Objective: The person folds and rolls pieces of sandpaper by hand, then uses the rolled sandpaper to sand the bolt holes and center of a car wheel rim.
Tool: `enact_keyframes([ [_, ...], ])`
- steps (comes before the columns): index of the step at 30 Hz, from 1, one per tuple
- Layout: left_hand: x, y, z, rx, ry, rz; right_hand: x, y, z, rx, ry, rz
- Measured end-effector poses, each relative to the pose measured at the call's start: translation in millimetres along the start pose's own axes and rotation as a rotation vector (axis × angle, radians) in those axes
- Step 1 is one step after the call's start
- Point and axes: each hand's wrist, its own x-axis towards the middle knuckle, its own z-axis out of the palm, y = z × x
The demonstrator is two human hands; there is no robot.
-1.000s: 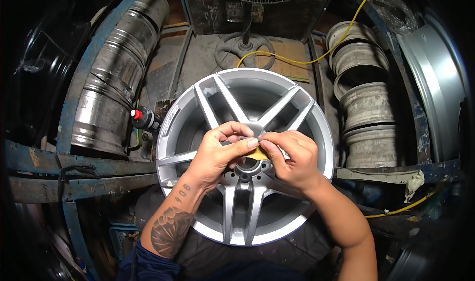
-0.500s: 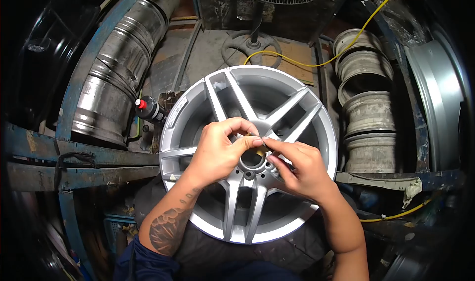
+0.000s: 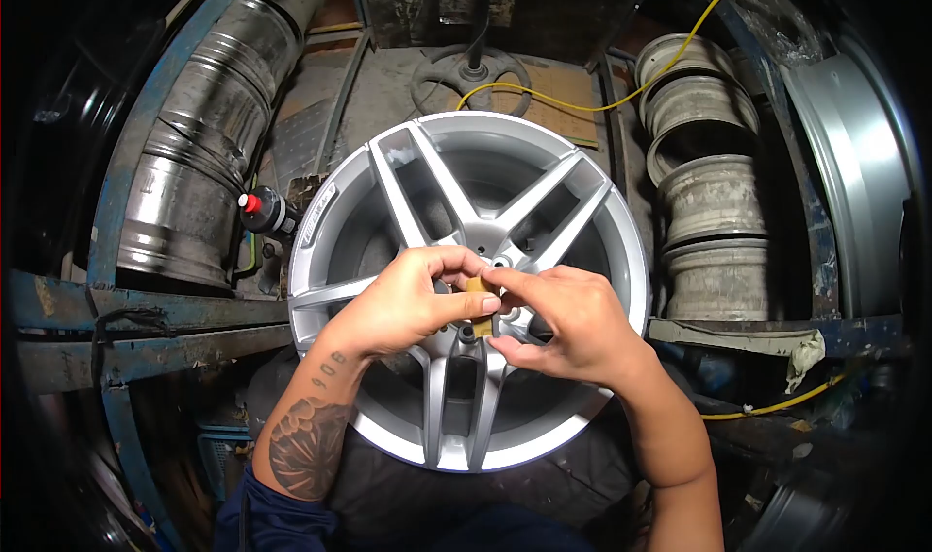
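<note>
Small yellow-brown piece (image 3: pixel 481 288) is in front of the wheel's (image 3: pixel 482 234) hub, between both hands. Left hand (image 3: pixel 403 295) pinches it, thumb on front, fingers curled. Right hand (image 3: pixel 573 321) half open, index finger and thumb spread at the piece's right edge; can't tell if it grips. Wheel lies face up, tattooed left forearm over its rim. Red-capped bottle (image 3: pixel 267 212) just beside wheel, left. Rims (image 3: pixel 184 212) line the left, more on the right. Yellow cable (image 3: pixel 573 107) beyond.
</note>
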Motion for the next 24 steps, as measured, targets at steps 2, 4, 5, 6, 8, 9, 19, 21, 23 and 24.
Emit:
enact_keyframes([
  [2, 1.5, -1.0, 3.1, -0.036, 0.016, -0.007, 1.5, -0.5, -1.2, -0.021, 0.04, 0.016],
  [4, 2.8, -5.5, 4.6, -0.056, 0.022, 0.015, 2.2, 0.2, -1.7, -0.001, 0.062, 0.01],
  [5, 3.4, -6.8, 4.5, -0.006, 0.035, 0.046, 2.7, 0.4, -2.2, 0.008, 0.074, 0.007],
  [6, 4.1, -7.9, 4.3, 0.044, 0.048, 0.077, 3.3, 0.4, -2.7, 0.005, 0.074, 0.01],
  [8, 4.5, -7.5, 4.5, 0.122, 0.074, 0.11, 3.6, 0.0, -3.7, -0.002, 0.07, 0.02],
  [9, 4.9, -6.3, 4.7, 0.15, 0.086, 0.112, 3.8, -0.1, -3.6, -0.019, 0.063, 0.025],
  [19, 10.7, -31.1, 22.6, 0.17, 0.41, 0.237, 4.4, -3.9, 11.2, -0.08, 0.022, 0.081],
  [21, 10.9, -30.3, 22.0, 0.169, 0.404, 0.245, 3.4, -4.1, 12.6, 0.018, 0.019, 0.133],
  [23, 9.8, -27.0, 21.5, 0.146, 0.386, 0.25, 2.2, 0.0, 15.6, 0.203, 0.033, 0.201],
  [24, 8.4, -23.5, 21.3, 0.128, 0.379, 0.242, 3.2, -0.1, 13.6, 0.251, 0.03, 0.262],
])
